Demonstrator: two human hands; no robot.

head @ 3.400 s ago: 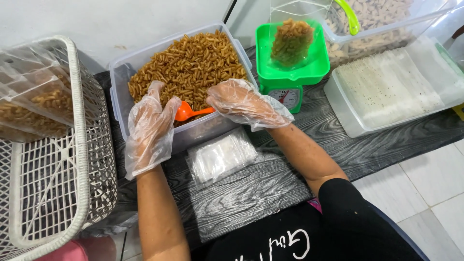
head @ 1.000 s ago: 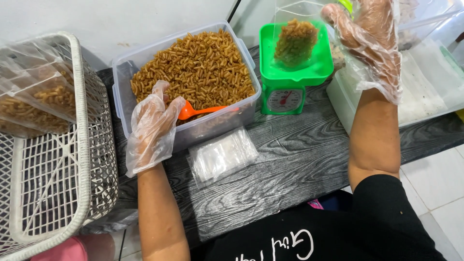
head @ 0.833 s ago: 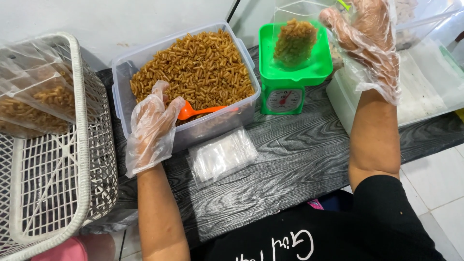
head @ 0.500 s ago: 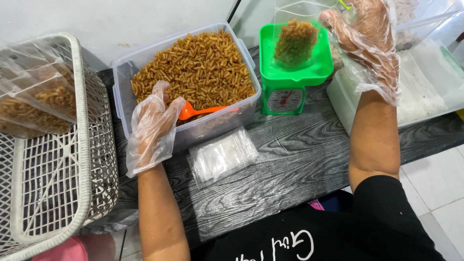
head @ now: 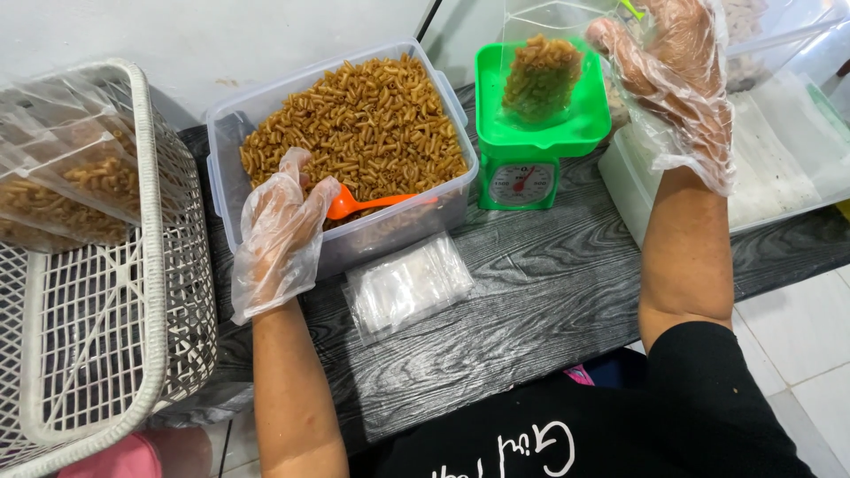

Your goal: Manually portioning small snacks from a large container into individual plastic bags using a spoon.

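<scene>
My left hand, in a loose clear glove, rests on the front rim of a clear tub full of brown curled snack pieces. Its thumb is beside the bowl of an orange spoon that lies across the rim. My right hand, also gloved, is raised at the upper right. Its fingers pinch the top edge of a clear plastic bag partly filled with the same snack. The bag stands on the pan of a small green kitchen scale.
A white lattice basket at the left holds filled bags. A stack of empty clear bags lies on the dark wood-grain table. Clear containers stand at the right, and there is tiled floor beyond.
My right hand let go of the orange spoon and rose to the bag on the scale. Over the last second both hands have stayed almost still.
</scene>
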